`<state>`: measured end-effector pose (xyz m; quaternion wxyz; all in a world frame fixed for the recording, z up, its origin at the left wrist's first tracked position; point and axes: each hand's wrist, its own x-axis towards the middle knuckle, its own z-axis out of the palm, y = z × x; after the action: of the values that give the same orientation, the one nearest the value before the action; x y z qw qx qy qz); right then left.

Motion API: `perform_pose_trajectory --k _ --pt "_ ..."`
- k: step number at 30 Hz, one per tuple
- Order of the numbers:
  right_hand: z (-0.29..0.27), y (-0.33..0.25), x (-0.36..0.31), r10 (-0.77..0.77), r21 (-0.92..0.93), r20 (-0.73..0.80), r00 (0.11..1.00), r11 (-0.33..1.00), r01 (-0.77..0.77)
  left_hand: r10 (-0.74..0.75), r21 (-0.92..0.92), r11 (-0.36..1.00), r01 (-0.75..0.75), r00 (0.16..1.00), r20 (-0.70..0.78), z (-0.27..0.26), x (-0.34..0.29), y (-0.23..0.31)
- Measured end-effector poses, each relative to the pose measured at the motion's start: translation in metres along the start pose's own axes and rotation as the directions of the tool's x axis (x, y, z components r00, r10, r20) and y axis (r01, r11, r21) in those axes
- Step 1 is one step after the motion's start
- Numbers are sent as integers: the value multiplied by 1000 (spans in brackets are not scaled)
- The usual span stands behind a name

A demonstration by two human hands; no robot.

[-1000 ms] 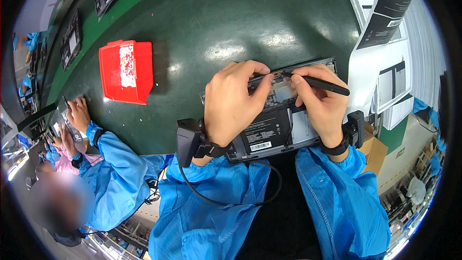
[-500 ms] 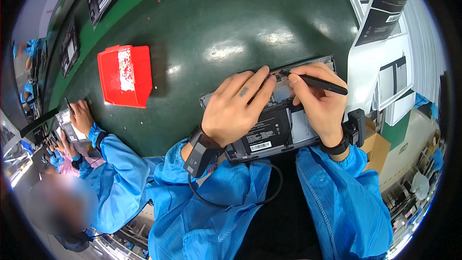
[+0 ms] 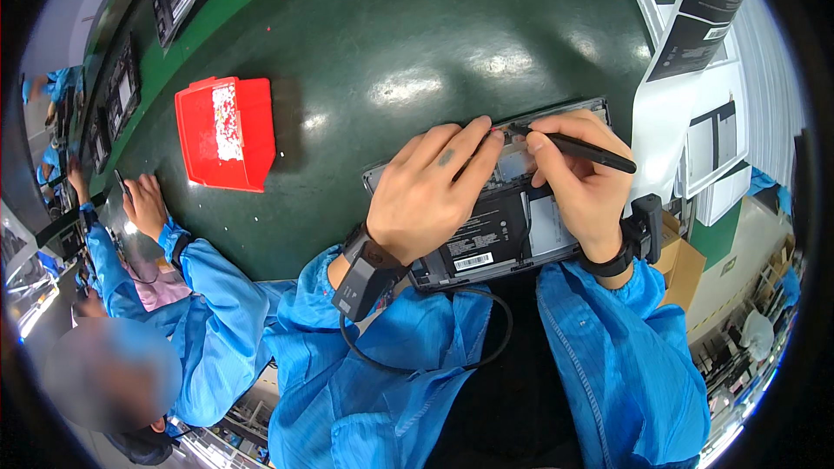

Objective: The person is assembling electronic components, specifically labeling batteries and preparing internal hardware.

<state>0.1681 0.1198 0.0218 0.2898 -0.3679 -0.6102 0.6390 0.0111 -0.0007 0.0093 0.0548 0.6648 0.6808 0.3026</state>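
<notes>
One left hand (image 3: pixel 423 189) lies flatter now, fingers open, maybe steadying the computer (image 3: pixel 485 224), while the right hand (image 3: pixel 580 178) pinches a black tool (image 3: pixel 598 155).

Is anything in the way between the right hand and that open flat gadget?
Nothing visible is. The right hand is over the gadget, holding a black tool near its far edge. The left hand is beside the tool's tip; the red bin is away to the left.

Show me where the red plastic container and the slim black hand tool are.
Red plastic container (image 3: pixel 198 135), head view: bare red area at its left.
Slim black hand tool (image 3: pixel 599 155), head view: middle of handle.
</notes>
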Motion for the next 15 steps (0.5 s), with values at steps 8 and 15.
perform_pose_trajectory --k 8,15 --pt "-3 -1 0 -87 -249 88 992 963 107 0 9 1000 0 1000 13 -1 -3 0" --pt "-6 1 5 -182 -293 178 967 928 228 43 11 999 -43 999 -28 5 -6 -6"
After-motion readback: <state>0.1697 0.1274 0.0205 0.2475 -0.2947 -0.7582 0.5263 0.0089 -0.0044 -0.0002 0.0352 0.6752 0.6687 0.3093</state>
